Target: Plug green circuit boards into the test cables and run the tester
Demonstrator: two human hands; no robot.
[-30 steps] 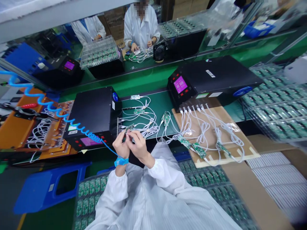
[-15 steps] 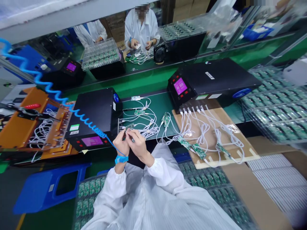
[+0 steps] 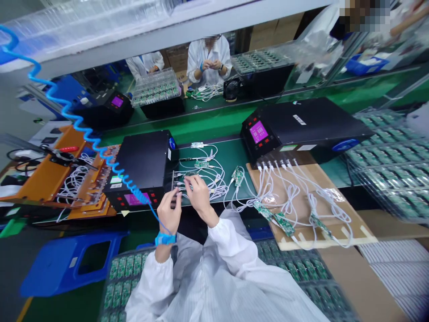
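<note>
- The left hand (image 3: 169, 215) is loose, with bent fingers and a gap by the thumb; I see nothing in it.
- The right hand (image 3: 199, 194) has its fingers curved too, but I cannot tell if they pinch anything.
- The small green circuit board (image 3: 192, 173) lies just past the right fingertips, partly hidden, on the table (image 3: 234, 151). I think it is best to hold it by its edges.
- White cables (image 3: 218, 190) lie in loops just beside it. A soft touch should help, as a tug could drag the other boards, like the one behind it (image 3: 202, 164).
- The black box (image 3: 144, 152) stands to the left, with plugs in its side. Pushing plugs straight seems safest.
- The blue wrist strap (image 3: 165, 238) has a curly cord (image 3: 142, 196) that crosses the box's front. It should stay clear of the cables.
</note>
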